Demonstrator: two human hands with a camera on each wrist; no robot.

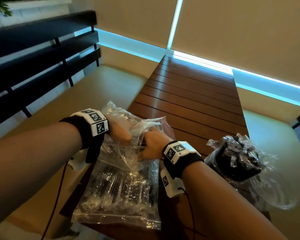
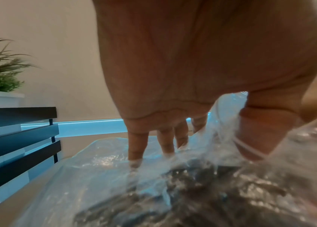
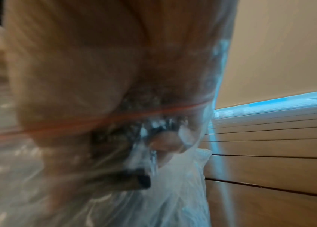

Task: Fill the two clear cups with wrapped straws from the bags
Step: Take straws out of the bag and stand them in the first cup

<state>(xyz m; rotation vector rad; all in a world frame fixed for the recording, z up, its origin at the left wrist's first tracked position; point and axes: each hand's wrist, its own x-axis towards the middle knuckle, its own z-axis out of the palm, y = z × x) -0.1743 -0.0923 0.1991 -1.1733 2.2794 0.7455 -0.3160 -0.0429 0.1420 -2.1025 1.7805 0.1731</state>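
Both hands working at the mouth of a clear bag of wrapped straws on a slatted table.

Left hand (image 1: 119,129) at 10 o'clock of the bag mouth, fingers (image 2: 135,147) straight and spread, tips pressing down on the upper bag (image 1: 128,135), thumb against the film. Right hand (image 1: 151,144) at 3 o'clock of it, reaching inside, fingers curled around dark wrapped straws (image 3: 134,181); view too blurred to tell how many. Lower bag (image 1: 118,196) flat at 6 o'clock, straws inside lying with long axes toward 12. Clear cup (image 1: 239,160) at 3 o'clock on the wooden table (image 1: 189,94), packed with straws standing roughly upright, wrapper ends up. No readable writing; only black-and-white marker squares on wrist bands (image 1: 176,150).
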